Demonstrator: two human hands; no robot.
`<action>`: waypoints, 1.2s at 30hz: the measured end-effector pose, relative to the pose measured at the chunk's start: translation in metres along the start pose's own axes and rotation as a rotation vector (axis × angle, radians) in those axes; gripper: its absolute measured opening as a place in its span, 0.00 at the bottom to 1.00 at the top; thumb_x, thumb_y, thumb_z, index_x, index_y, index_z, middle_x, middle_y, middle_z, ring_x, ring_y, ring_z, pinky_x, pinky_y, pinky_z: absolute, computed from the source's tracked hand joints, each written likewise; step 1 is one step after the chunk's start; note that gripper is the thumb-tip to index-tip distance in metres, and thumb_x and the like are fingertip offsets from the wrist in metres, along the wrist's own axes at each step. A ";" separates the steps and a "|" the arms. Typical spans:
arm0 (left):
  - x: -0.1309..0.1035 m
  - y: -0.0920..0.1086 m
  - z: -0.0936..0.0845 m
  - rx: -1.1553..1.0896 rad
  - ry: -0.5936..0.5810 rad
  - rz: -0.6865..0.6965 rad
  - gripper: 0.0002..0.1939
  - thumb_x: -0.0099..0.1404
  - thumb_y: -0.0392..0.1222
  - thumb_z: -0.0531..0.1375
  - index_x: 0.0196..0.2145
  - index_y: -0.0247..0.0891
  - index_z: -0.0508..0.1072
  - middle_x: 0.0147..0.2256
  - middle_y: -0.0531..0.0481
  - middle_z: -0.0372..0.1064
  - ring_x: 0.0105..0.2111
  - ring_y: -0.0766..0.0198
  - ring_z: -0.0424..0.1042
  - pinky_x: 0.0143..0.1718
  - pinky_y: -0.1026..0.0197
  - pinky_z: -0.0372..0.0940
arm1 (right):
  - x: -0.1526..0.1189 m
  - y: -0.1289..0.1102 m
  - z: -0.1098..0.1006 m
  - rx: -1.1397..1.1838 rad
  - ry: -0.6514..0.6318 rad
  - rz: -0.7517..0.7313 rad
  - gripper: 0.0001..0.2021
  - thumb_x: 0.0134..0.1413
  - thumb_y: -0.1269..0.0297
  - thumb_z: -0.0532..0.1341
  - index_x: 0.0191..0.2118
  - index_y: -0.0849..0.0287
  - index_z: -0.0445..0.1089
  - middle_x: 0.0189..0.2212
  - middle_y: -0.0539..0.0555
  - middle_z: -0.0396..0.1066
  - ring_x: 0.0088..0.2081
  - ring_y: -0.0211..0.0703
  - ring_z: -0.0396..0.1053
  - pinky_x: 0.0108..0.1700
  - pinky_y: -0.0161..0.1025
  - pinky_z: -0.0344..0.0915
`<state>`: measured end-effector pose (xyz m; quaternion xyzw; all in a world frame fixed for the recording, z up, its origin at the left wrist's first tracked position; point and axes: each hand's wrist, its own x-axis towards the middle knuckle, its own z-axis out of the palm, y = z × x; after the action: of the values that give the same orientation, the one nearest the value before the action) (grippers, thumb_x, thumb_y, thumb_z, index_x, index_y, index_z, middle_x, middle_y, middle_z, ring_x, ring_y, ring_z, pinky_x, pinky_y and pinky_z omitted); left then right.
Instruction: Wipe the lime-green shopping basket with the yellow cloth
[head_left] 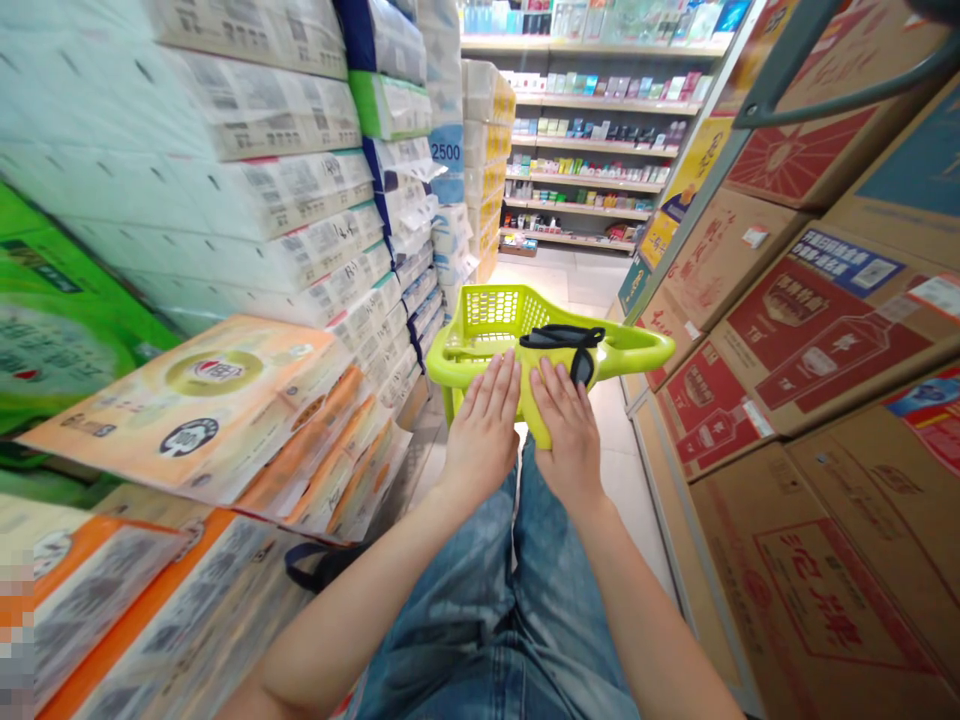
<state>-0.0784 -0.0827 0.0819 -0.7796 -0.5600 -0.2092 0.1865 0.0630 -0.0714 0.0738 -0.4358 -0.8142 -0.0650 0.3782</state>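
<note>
In front of my legs is a yellow-green plastic shopping basket (480,312) with lattice walls and a long handle-like piece reaching to the right. At its near side is a yellow-green piece with black trim (559,338); its exact kind is unclear. My left hand (487,410) lies at the basket's near rim, fingers stretched out and close together. Beside it, my right hand (564,420) rests flat against the yellow-green piece, fingers extended and slightly apart. My palms and the undersides of my fingers are hidden.
Stacked tissue packs (300,180) line the left side, with orange packs (210,400) jutting out nearby. Cardboard cartons (787,330) rise on the right. A narrow tiled floor (592,275) leads to stocked shelves (592,145). A grey metal bar (847,100) sticks out upper right.
</note>
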 end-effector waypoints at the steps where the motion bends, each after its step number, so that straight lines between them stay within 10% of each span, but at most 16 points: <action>1: 0.000 0.000 0.000 -0.003 -0.002 0.001 0.41 0.63 0.33 0.51 0.71 0.25 0.41 0.72 0.38 0.36 0.72 0.54 0.34 0.72 0.49 0.42 | -0.001 0.010 -0.002 -0.006 0.019 -0.004 0.39 0.51 0.79 0.51 0.71 0.56 0.50 0.70 0.57 0.55 0.72 0.45 0.47 0.72 0.54 0.48; 8: 0.001 0.002 0.000 -0.019 -0.003 0.000 0.44 0.61 0.32 0.53 0.71 0.24 0.40 0.72 0.37 0.36 0.73 0.53 0.34 0.72 0.49 0.42 | -0.005 0.098 -0.013 0.020 0.363 0.286 0.37 0.53 0.77 0.50 0.70 0.55 0.54 0.70 0.57 0.55 0.72 0.50 0.48 0.71 0.60 0.49; 18: 0.000 0.002 0.002 -0.013 0.007 -0.015 0.43 0.62 0.32 0.52 0.71 0.25 0.39 0.72 0.37 0.35 0.73 0.53 0.33 0.71 0.47 0.43 | 0.004 0.001 0.003 0.003 0.044 0.065 0.42 0.48 0.80 0.50 0.71 0.56 0.49 0.71 0.55 0.52 0.73 0.45 0.43 0.72 0.57 0.47; 27: 0.002 0.005 0.002 -0.043 0.024 -0.012 0.44 0.60 0.32 0.54 0.71 0.24 0.40 0.72 0.36 0.37 0.73 0.52 0.35 0.72 0.48 0.42 | -0.009 0.092 -0.016 -0.022 0.312 0.282 0.39 0.50 0.79 0.49 0.71 0.55 0.52 0.70 0.57 0.54 0.72 0.50 0.47 0.70 0.61 0.50; 36: 0.000 0.004 0.001 -0.023 0.008 -0.023 0.42 0.63 0.33 0.52 0.71 0.23 0.40 0.72 0.35 0.35 0.73 0.53 0.32 0.72 0.47 0.43 | 0.001 -0.004 0.010 -0.026 0.047 0.040 0.40 0.50 0.80 0.50 0.71 0.57 0.49 0.70 0.58 0.53 0.73 0.45 0.43 0.71 0.55 0.49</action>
<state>-0.0743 -0.0831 0.0813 -0.7745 -0.5656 -0.2210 0.1774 0.0538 -0.0689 0.0678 -0.4552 -0.7953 -0.0784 0.3927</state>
